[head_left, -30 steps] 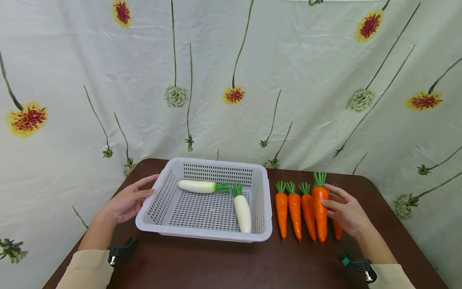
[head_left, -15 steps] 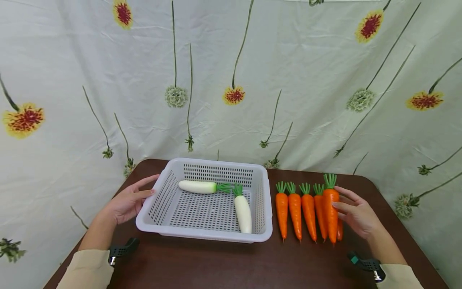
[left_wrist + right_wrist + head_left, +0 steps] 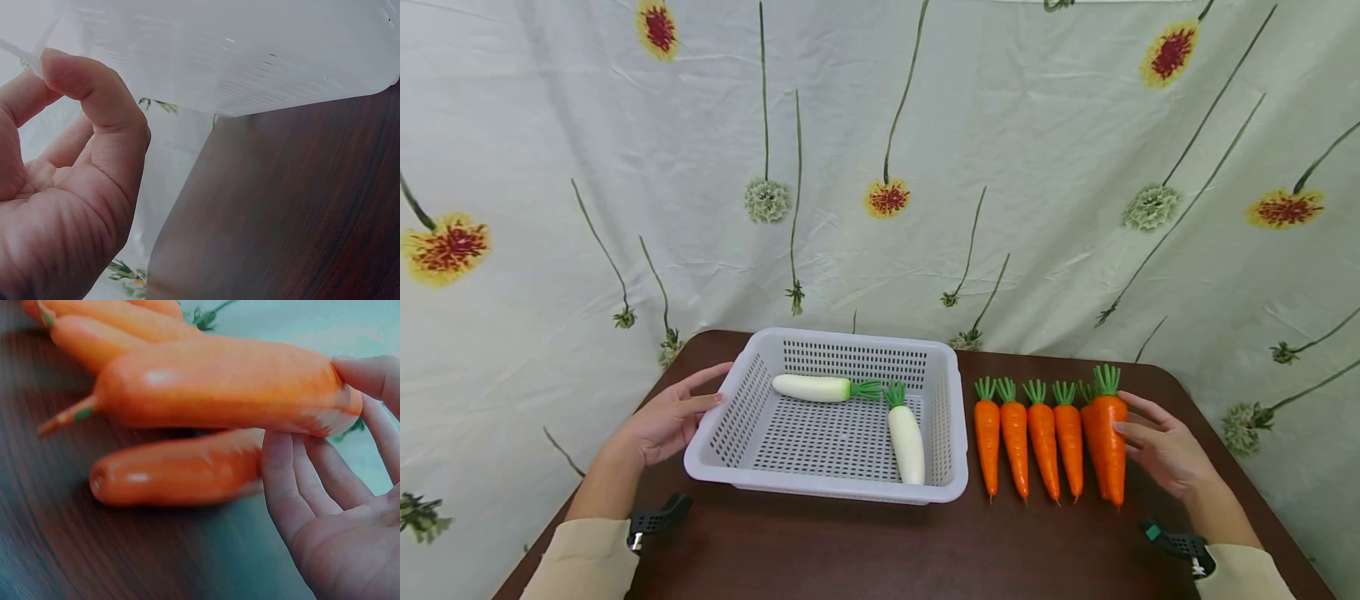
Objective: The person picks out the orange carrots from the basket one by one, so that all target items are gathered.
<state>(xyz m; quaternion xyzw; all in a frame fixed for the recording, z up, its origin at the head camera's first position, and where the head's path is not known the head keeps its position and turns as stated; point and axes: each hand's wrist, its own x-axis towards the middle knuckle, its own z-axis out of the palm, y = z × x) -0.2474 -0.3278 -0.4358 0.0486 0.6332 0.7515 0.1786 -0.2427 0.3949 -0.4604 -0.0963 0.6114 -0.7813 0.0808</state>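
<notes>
My left hand (image 3: 666,417) pinches the left rim of a pale grey plastic basket (image 3: 820,487), thumb and fingers across the edge; the left wrist view shows the basket wall (image 3: 250,56) close up. Two white radishes with green tops lie inside, one lengthwise (image 3: 811,387) at the back and one (image 3: 906,442) at the right. My right hand (image 3: 1168,450) holds an orange carrot (image 3: 1110,442) by its upper part, raised off the table. Partly behind it lies another carrot (image 3: 1091,446), seen below the held one in the right wrist view as a lower carrot (image 3: 175,472).
Several carrots lie side by side right of the basket, from the leftmost carrot (image 3: 987,442) to the carrot (image 3: 1069,442) nearest the held one. All stand on a dark brown table (image 3: 880,550). A flower-patterned white cloth (image 3: 850,250) hangs behind.
My right hand has moved to the right with the carrot, passing over the carrots in the row. The left hand and the basket have stayed put.
</notes>
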